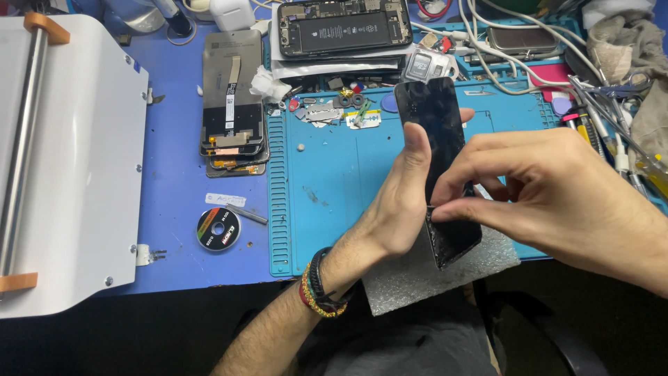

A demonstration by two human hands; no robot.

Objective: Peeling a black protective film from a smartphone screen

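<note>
A blue silicone work mat [334, 174] is laid on a blue bench. A black phone screen [438, 139] is gripped upright above it by the left hand [396, 209]; its lower edge is pinched by the right hand [557, 188]. A round black tape reel [218, 228] and a white oblong label [225, 200] lie left of the mat.

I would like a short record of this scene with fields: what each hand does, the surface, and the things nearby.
left hand: left hand holds the black phone screen upright by its edge
right hand: right hand pinches at the screen's lower part, near its cracked corner
surface: blue work mat with a grey foam pad below the hands
nearby left: stack of phone parts, small reel of tape, white machine
nearby back: opened phone
</note>
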